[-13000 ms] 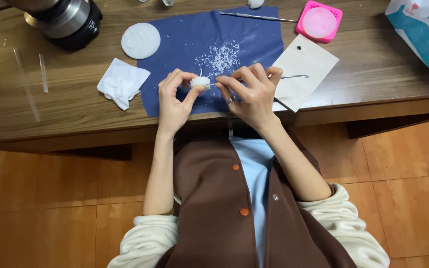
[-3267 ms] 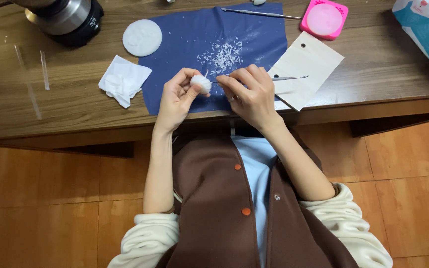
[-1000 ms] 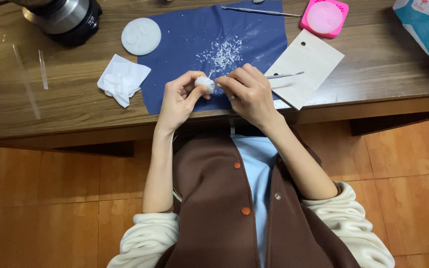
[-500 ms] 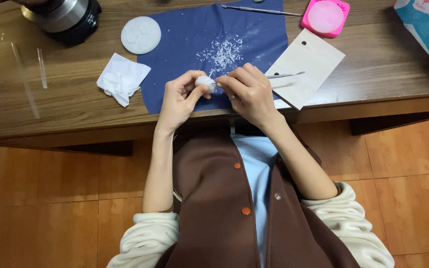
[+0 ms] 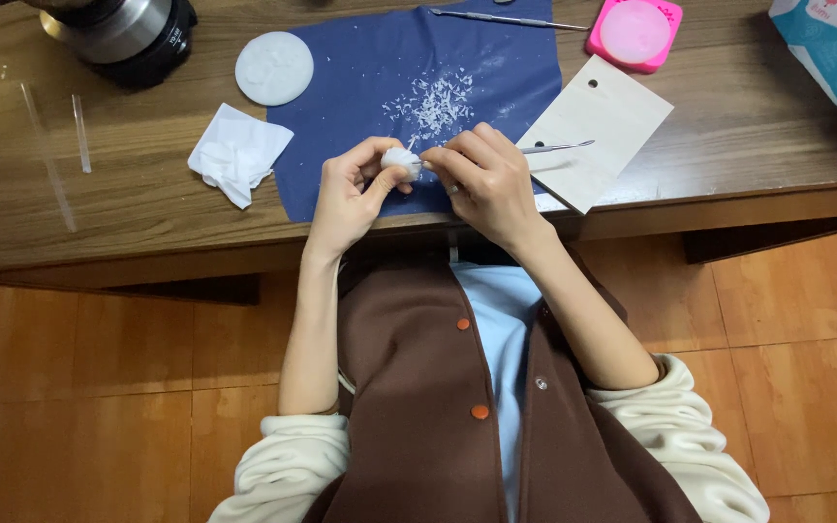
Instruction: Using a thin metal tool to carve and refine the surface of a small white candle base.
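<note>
Left hand [image 5: 349, 194] grip closed around small white lump [image 5: 401, 161], right hand [image 5: 484, 184] grip pinching thin metal tool [image 5: 556, 147] against it, white shavings [image 5: 435, 100] just beyond on blue cloth [image 5: 360, 116], crumpled tissue [image 5: 236, 153] leftward, pale board [image 5: 595, 131] rightward, bench [image 5: 748, 126] edge just below.

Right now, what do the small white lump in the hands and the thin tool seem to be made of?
White lump, in the left hand: probably soap, wax or soft clay, matte; white shavings lie on the blue mat. Thin tool, in the right hand: looks like metal, grey and shiny.
</note>
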